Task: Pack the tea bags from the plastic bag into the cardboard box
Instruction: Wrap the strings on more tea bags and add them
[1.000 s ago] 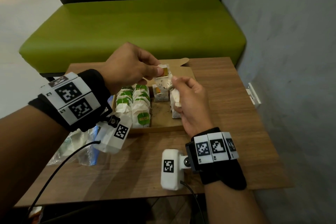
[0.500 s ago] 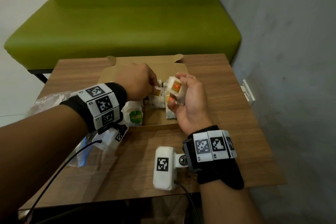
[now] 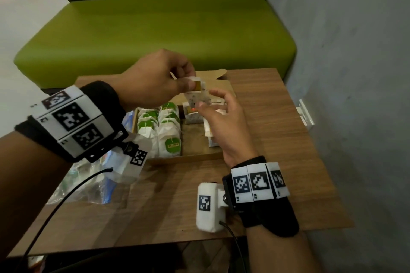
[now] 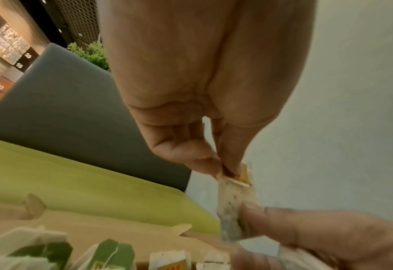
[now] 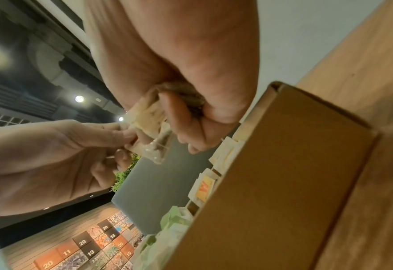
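Note:
An open cardboard box lies on the wooden table, with green-tagged tea bags in rows on its left side and orange-tagged ones on its right. Above the box my left hand pinches the top of a speckled tea bag with a yellow tag. My right hand touches that bag's lower end and grips a small bundle of tea bags in its curled fingers. The left wrist view shows the pinch on the bag. The crumpled plastic bag lies left of the box.
A green bench stands behind the table, and a grey wall runs along the right. A white bracket sits at the table's right edge. Bare tabletop stretches in front of the box.
Half a second ago my left hand was down at the box. Now it is raised above the box and pinches a tea bag at my right hand's bundle.

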A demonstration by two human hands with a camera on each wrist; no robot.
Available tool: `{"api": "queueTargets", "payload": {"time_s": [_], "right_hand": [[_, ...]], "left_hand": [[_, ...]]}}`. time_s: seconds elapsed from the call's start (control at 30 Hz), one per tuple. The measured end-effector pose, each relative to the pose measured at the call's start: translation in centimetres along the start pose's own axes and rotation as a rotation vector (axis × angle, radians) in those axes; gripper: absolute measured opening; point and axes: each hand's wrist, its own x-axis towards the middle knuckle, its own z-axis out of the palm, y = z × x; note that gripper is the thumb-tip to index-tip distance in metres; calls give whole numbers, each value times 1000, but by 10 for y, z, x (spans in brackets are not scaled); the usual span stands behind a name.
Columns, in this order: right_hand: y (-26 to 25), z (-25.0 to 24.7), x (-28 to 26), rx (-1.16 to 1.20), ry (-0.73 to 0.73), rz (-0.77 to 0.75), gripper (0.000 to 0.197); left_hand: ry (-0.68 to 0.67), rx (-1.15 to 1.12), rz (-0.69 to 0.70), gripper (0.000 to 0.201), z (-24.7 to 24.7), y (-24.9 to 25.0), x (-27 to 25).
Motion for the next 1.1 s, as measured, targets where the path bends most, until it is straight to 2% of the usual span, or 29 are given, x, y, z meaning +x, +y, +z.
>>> {"api": "queueTargets", "payload": {"time_s": [0.1,0.17,0.2,0.27,0.37,0.5,0.63,0.77,0.9,0.93,1.0,1.07,1.1], "right_hand": [[1,5,-2,-74,-16,-82,4],[1,4,-2,-94,-14,-87,7],[0,3,-2,-88,-14,-70,5],[0,-2,-1,-67,33,-15,13],[-7,-12,0,69,159,69,14],[-11,-23,7,253,224,119,33],[-15,-24,5,435,143,165,17],[-18,-20,2,502,36,173,35],[-17,-18,1,498,-28,147,53],[-17,-18,1,491,-39,132,55],[-16,-18,0,482,-66,106,56],[-16,-17,0,484,-88,88,60],[-15,-15,0,493,-101,83,62]], "left_hand": [[-26,19,48,5,-2,4,-3],[-24,18,48,4,0,1,-2],[-23,11,35,5,2,-1,-1],[-24,2,-15,6,8,-7,2],[-84,30,-91,6,20,-17,8],[-158,138,-99,6,39,-26,13],[-69,203,-158,9,51,-30,19],[10,212,-138,11,53,-34,26],[45,267,-141,30,51,-35,26],[95,218,-129,30,48,-32,23],[148,-26,-127,30,40,-21,15],[62,-273,-168,29,32,-10,9],[-4,-305,-168,25,29,-7,6]]}}
